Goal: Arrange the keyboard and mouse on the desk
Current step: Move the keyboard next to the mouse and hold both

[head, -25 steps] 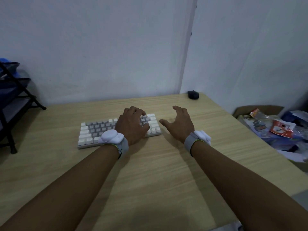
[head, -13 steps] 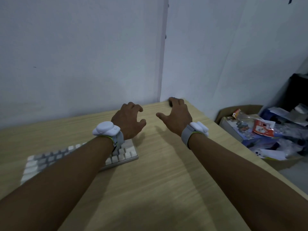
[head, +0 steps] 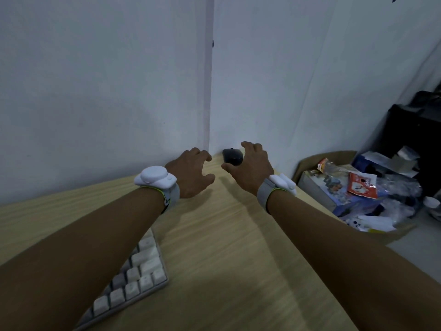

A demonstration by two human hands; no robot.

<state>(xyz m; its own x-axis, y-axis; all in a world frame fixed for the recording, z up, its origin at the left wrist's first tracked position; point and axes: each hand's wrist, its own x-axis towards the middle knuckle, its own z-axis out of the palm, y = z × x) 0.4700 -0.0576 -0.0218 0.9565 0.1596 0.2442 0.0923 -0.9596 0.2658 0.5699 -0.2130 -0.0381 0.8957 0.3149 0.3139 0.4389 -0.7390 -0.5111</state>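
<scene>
A small black mouse (head: 232,156) sits at the far corner of the wooden desk (head: 226,259), close to the wall. My right hand (head: 250,168) wraps it, thumb against its near side and fingers over its right side. My left hand (head: 191,173) hovers just left of the mouse with fingers curled apart, holding nothing. The white and grey keyboard (head: 143,271) lies at the lower left of the desk, mostly hidden under my left forearm. Both wrists carry white devices on grey straps.
Two pale walls meet right behind the mouse. Past the desk's right edge, a cardboard box (head: 315,161) holds packets, boxes and plastic. Something dark and tall (head: 410,139) stands at the far right.
Both hands reached forward from the keyboard to the far corner. My left hand came off the keys; my right hand closed around the mouse. The view swung right, so the keyboard slid to the lower left.
</scene>
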